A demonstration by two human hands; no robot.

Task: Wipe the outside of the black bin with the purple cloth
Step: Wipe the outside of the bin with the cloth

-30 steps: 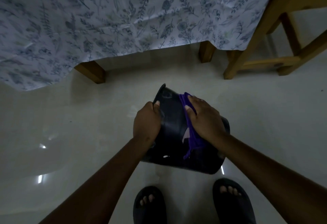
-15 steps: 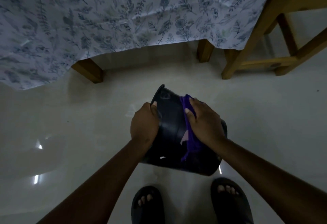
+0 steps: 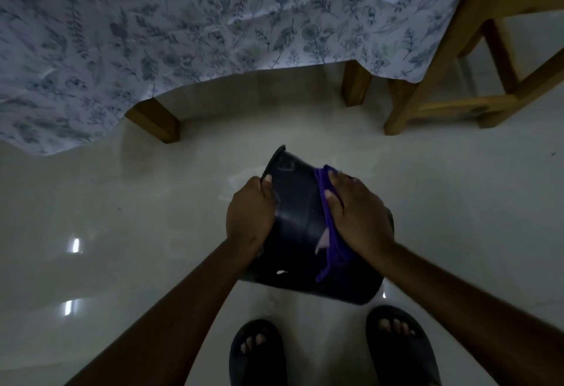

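Observation:
The black bin is held tilted above the pale floor, its rim pointing up and away from me and its base toward my feet. My left hand grips the bin's left side near the rim. My right hand presses the purple cloth flat against the bin's right outer wall. A strip of cloth hangs down below the hand toward the base. The bin's right side is hidden under that hand.
A bed or table draped with a floral sheet on wooden legs stands ahead. A wooden stool is at the upper right. My two feet in dark sandals stand on the glossy floor just below the bin.
My right hand with the cloth has slid a little up the bin's wall toward the rim. The left hand keeps its grip and the bin stays tilted.

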